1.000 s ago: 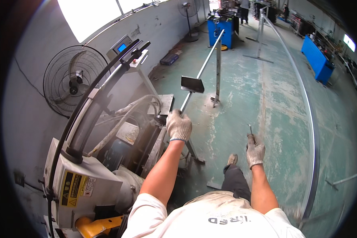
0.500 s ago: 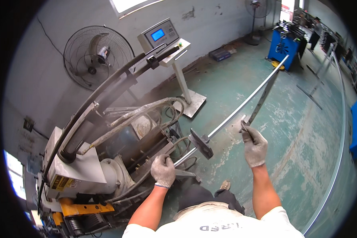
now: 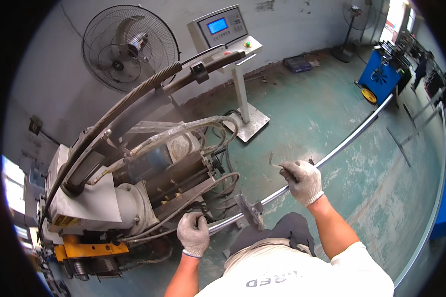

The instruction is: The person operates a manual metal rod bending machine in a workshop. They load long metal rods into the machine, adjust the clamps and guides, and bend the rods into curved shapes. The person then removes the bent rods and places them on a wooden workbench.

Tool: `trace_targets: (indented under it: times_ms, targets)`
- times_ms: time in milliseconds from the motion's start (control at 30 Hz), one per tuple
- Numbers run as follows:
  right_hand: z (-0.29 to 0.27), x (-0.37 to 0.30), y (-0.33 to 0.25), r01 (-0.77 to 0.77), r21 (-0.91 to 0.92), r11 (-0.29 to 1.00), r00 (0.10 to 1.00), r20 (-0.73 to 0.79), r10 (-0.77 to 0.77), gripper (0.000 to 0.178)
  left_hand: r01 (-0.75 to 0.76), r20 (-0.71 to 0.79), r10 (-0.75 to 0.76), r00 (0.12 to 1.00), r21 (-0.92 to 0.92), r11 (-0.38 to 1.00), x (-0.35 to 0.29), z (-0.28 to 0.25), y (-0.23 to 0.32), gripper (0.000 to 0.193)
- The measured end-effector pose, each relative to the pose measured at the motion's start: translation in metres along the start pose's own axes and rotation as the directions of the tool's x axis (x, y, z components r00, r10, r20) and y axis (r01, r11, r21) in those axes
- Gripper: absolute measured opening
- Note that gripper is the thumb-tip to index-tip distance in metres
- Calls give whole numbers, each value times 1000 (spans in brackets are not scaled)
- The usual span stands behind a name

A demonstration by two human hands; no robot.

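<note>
A long silver metal tube [image 3: 347, 141] runs from my left side up toward the far right. My gloved left hand [image 3: 193, 232] is curled round its near end. Just beyond that hand, a dark grey metal bracket [image 3: 250, 213] sits against the tube, close in front of my legs. My right hand [image 3: 302, 182], also in a knitted glove, is over the middle of the tube with thumb and fingers pinched together. From its fingertips sticks out a small bent metal rod [image 3: 271, 159], shaped like an L. Whether this hand also touches the tube, I cannot tell.
A machine with a white housing [image 3: 84, 203], hoses and an orange part fills the left. Behind it stand a control panel [image 3: 220, 27] on a post and a large fan [image 3: 129, 49]. A blue machine [image 3: 379, 76] is far right; another long tube [image 3: 426, 218] curves along the right.
My view has shifted. My right hand, with the bent rod, has come left, from beside the tube to over it. My left hand stays on the tube's end.
</note>
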State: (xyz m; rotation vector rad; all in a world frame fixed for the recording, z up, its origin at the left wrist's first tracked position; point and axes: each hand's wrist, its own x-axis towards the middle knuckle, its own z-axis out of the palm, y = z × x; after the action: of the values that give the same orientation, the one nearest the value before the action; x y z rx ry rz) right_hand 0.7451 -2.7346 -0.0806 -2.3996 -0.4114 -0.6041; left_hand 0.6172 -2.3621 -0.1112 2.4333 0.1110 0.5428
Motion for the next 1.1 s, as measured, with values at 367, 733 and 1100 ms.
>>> trace_targets:
  times_ms: [367,733,1100]
  targets:
    - [2,120,17,288,282,915,952,20,-306,24,552,285,-482,828,-561,617,114,-2,149,29]
    - [7,188,9,481,311,820,841,102,-532,30,474,283,-417,864,-737,482,197,87,208,35]
    - [17,272,13,566,111,817,824,-106,-556,12,361,212,-537,817,-913,189,278,75,193,17]
